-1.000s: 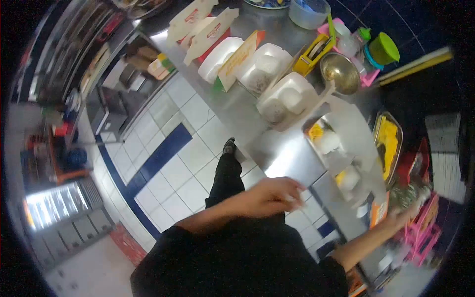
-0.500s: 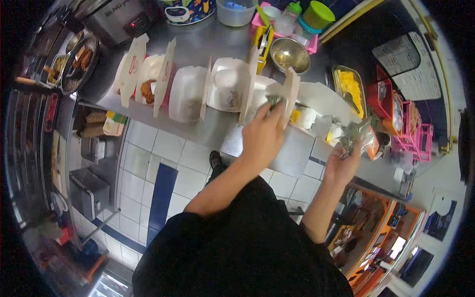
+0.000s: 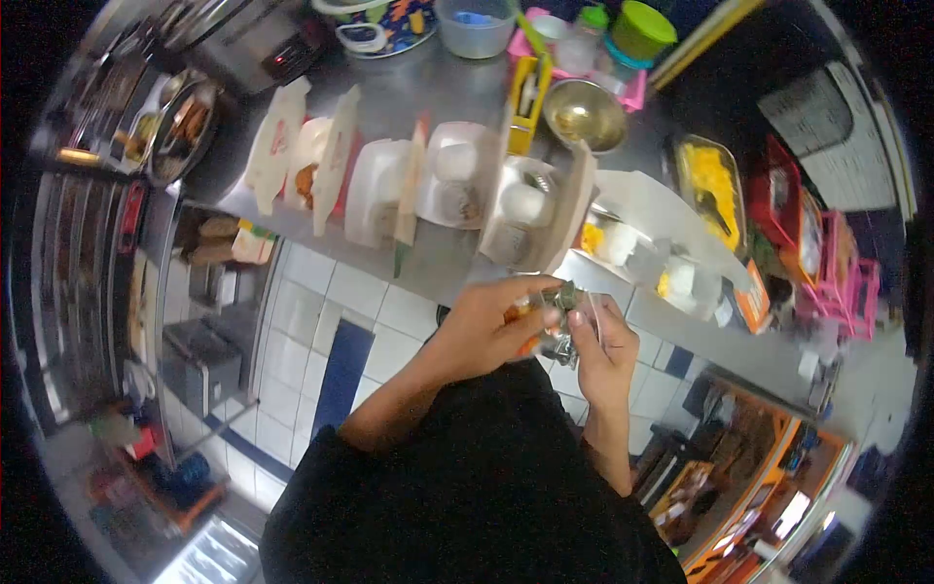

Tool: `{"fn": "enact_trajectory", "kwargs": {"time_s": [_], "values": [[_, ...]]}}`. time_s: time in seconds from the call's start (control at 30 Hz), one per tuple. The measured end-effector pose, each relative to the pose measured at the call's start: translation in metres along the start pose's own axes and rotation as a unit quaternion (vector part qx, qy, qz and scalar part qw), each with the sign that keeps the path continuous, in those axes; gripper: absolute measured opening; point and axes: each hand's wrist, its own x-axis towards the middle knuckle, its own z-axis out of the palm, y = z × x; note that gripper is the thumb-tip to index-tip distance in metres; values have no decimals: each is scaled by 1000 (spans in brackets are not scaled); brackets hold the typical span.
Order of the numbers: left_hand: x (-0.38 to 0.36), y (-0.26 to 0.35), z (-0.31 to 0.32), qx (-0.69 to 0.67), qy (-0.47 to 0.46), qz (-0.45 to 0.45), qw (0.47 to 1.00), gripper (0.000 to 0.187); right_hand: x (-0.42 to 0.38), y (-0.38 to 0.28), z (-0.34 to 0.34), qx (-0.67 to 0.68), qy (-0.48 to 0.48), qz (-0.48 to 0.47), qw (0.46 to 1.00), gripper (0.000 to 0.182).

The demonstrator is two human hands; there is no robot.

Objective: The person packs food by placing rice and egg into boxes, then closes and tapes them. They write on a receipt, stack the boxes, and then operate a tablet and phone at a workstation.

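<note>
Close to my body, in front of the counter edge, both hands meet at a clear plastic bag [image 3: 559, 336] with small dark green pieces in it. My right hand [image 3: 605, 352] grips the bag's side, thumb on top. My left hand [image 3: 491, 326] is closed at the bag's opening, its fingers pinching in among the green pieces. Just beyond stands an open paper box [image 3: 508, 245] with a white rounded mound [image 3: 525, 205] and a small dark green piece [image 3: 537, 180] inside. Another paper box [image 3: 637, 195] to its right holds white mounds and yellow food.
More open boxes [image 3: 370, 209] line the counter to the left, one with fried brown food [image 3: 305, 185]. Behind are a steel bowl [image 3: 585, 117] and a yellow tool [image 3: 528, 105]. A tray of yellow food [image 3: 713, 195] and pink baskets [image 3: 846, 273] stand to the right.
My left hand has left the middle box and come back toward my body. My right hand has brought the plastic bag leftward to meet it. A dark green piece now shows in that box.
</note>
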Motion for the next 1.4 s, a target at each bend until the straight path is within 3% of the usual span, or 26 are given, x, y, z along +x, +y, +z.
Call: {"fn": "enact_trajectory", "kwargs": {"time_s": [0.07,0.13,0.23,0.33,0.43,0.5,0.53,0.63,0.67,0.7,0.73,0.8,0.83,0.87,0.9,0.93,1.0,1.03,1.1,1.13,1.2,1.23,1.4], "values": [[-1,2,-4,-106,38,-117,987,33,5,4,3,37,-23,-6,999,24],[-3,8,-6,-103,56,-124,985,26,16,8,4,91,-73,28,993,23],[4,15,-15,-129,68,-84,986,24,32,3,10,101,-77,-4,992,23],[13,5,-32,-14,99,-30,995,24,46,-5,29,73,-49,-55,995,25],[19,-1,-57,-78,95,-47,991,24,54,-12,63,109,26,-30,993,24],[19,-3,-71,-52,172,-48,982,25,60,-20,83,122,-14,-23,992,28],[21,-1,-80,-61,167,-48,983,25,64,-25,91,113,-9,-21,993,28],[35,8,-113,-54,218,-33,974,24,68,-26,104,152,-47,105,982,27],[43,9,-123,-21,262,-19,965,25,69,-21,104,148,-41,103,983,27],[52,9,-132,12,306,-7,952,27,70,-19,104,164,35,99,981,25],[66,5,-139,9,304,-6,953,27,70,-18,103,179,109,95,973,22],[92,-15,-148,284,283,43,915,22,69,-18,98,221,148,72,961,18],[99,-25,-149,285,283,42,915,22,69,-19,94,241,186,54,951,16],[105,-35,-149,284,210,20,936,24,69,-20,93,261,225,36,938,15],[106,-35,-150,280,135,-2,950,26,67,-28,91,277,212,37,936,17],[100,-35,-155,281,135,0,950,26,66,-34,91,279,212,35,936,17],[73,-33,-176,152,196,-23,969,28,63,-38,95,232,228,16,946,22],[61,-37,-191,155,194,-26,968,28,60,-34,93,230,216,10,949,26],[37,-47,-219,-98,328,-82,936,28,57,-30,94,227,219,12,949,26],[34,-59,-227,-96,337,-88,932,28,56,-30,97,220,220,10,950,26],[29,-90,-245,216,376,-41,900,26,60,-36,106,226,204,36,952,26],[32,-78,-234,245,385,-77,887,25,63,-36,110,175,191,26,966,25],[75,-108,-200,194,422,6,885,26,68,-47,136,28,157,1,987,21]]}}
